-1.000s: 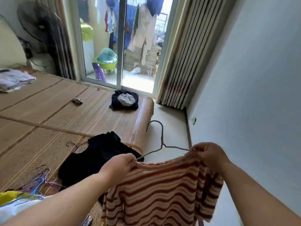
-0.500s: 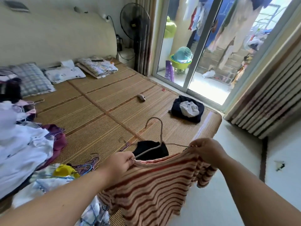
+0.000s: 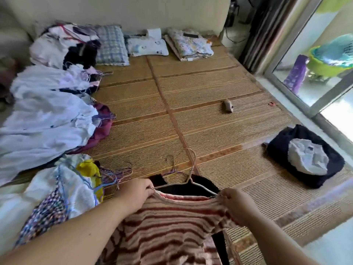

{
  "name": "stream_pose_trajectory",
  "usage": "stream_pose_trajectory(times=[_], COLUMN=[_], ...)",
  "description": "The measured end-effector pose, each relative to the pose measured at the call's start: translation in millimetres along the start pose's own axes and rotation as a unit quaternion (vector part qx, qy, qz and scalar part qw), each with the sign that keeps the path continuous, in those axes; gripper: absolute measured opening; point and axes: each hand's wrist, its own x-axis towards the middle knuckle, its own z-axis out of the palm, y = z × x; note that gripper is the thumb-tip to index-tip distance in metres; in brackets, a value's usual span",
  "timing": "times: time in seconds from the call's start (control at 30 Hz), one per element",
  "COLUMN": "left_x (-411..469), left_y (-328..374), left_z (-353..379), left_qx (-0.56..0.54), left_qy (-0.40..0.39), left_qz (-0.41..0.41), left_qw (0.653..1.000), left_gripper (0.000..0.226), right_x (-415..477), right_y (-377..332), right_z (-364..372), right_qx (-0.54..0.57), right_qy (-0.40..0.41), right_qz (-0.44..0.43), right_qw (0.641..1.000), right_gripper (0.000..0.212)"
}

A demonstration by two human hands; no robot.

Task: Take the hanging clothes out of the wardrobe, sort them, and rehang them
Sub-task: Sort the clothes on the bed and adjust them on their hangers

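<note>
While the view swings from window to bed [image 3: 200, 115], left hand [image 3: 136, 194] and right hand [image 3: 234, 202] keep pinching the striped top [image 3: 172, 226] on its hanger [image 3: 191, 174]; likely sorting next.

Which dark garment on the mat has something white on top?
The folded dark pile at the right edge of the mat, by the glass door: a crumpled white cloth lies on it. The black garment behind the striped top bears none.

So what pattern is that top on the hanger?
The top has red and cream stripes; head view.
</note>
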Motion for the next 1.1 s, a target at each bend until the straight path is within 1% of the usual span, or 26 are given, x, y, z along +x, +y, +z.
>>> stream_pose_trajectory(times=[0.17, 0.23, 0.33, 0.37, 0.47, 0.5, 0.57, 0.73, 0.93, 1.0, 1.1], left_x=[53, 70, 84, 87, 85, 81, 67, 14, -75, -106, -155], left_y=[-14, -22, -29, -30, -32, -32, -31, -30, -52, -69, -114], left_z=[43, 57, 71, 75, 79, 78, 71, 42, 0, -7, -21], left_qx=[-0.008, -0.016, -0.028, -0.037, -0.069, -0.078, -0.085, -0.089, -0.089, -0.092, -0.073], left_qy=[-0.03, -0.035, -0.039, -0.03, -0.004, -0.006, -0.017, -0.01, 0.018, 0.023, 0.032], left_qz=[-0.081, -0.097, -0.109, -0.115, -0.132, -0.129, -0.118, -0.087, -0.056, -0.054, -0.047], left_qw=[0.996, 0.994, 0.993, 0.992, 0.989, 0.989, 0.989, 0.992, 0.994, 0.994, 0.996], left_gripper=[0.017, 0.02, 0.013, 0.015, 0.034, 0.039, 0.045, 0.049, 0.05, 0.05, 0.053], right_x=[75, 100, 129, 135, 141, 139, 130, 82, -3, -31, -72], right_y=[17, 21, 26, 27, 28, 26, 18, -26, -128, -162, -219], right_z=[35, 49, 65, 70, 75, 74, 70, 60, 72, 87, 119], right_qx=[0.006, 0.009, 0.004, 0.003, 0.029, 0.028, -0.005, -0.066, -0.119, -0.114, -0.11], right_qy=[-0.03, -0.036, -0.036, -0.034, -0.016, -0.017, -0.027, -0.074, -0.09, -0.091, -0.086], right_qz=[-0.005, -0.009, 0.002, 0.009, 0.02, 0.021, 0.011, -0.064, -0.194, -0.234, -0.281], right_qw=[1.0, 0.999, 0.999, 0.999, 0.999, 0.999, 1.0, 0.993, 0.969, 0.961, 0.949], right_gripper=[0.015, 0.014, 0.016, 0.018, 0.048, 0.058, 0.068, 0.07, 0.063, 0.061, 0.061])
